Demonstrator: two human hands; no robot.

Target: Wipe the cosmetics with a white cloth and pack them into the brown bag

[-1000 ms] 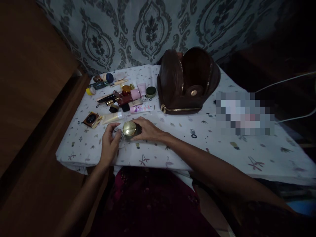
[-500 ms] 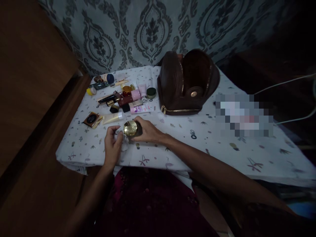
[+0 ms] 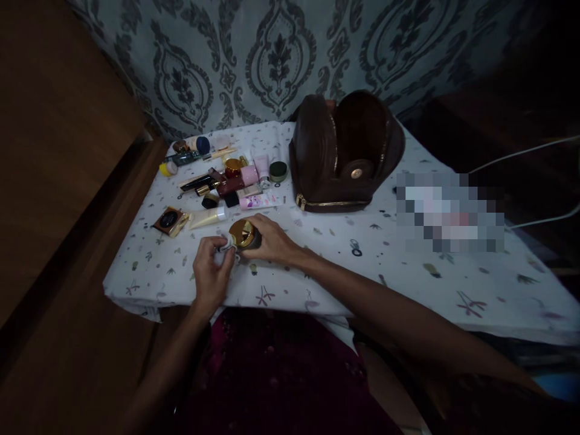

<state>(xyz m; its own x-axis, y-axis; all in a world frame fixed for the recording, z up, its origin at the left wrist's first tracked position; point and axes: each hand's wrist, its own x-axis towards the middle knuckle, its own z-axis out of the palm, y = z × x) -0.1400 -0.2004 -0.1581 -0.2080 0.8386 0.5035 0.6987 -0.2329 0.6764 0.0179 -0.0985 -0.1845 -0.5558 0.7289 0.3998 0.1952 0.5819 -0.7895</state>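
My right hand is closed around a small round container with a shiny gold lid, the lid tilted up toward me. Pinched in my left hand is a crumpled white cloth, which meets the container's left edge. Both hands are just above the near part of the table. Beyond them lie a cream-coloured tube and a gold-and-black square packet. The container's lower part is mostly hidden by my right fingers.
A brown zip bag stands open at the back. Several cosmetics lie left of it, among them a dark-lidded jar and a pink tube. A pixelated item lies to the right by white cables. The table has a patterned white cloth.
My left hand has moved slightly right and brought the white cloth up against the gold-lidded container. The container has shifted a little to the right and its lid catches the light differently.
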